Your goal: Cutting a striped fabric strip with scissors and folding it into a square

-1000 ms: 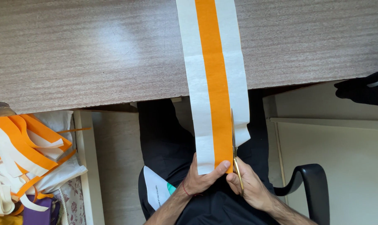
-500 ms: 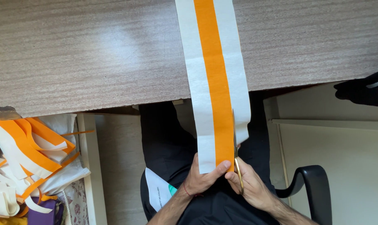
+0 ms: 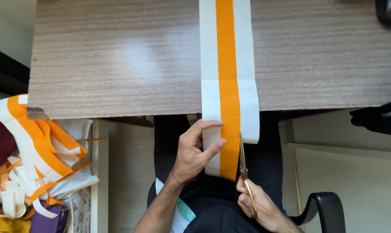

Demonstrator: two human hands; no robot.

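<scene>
Pinching the white-and-orange strip hanging off the bench, the left hand steadies it; the right hand's grip closes around scissors cutting its right edge.

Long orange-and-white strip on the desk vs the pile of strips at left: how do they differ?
The long orange-and-white fabric strip lies flat and straight across the wooden desk; the pile of cut strips is curled and tangled. The strip is gripped by the left hand; the pile is untouched. Both share the same colours.

I see a home craft corner: wood-grain table at twelve o'clock, fabric scrap pile at nine, office chair at four.
</scene>
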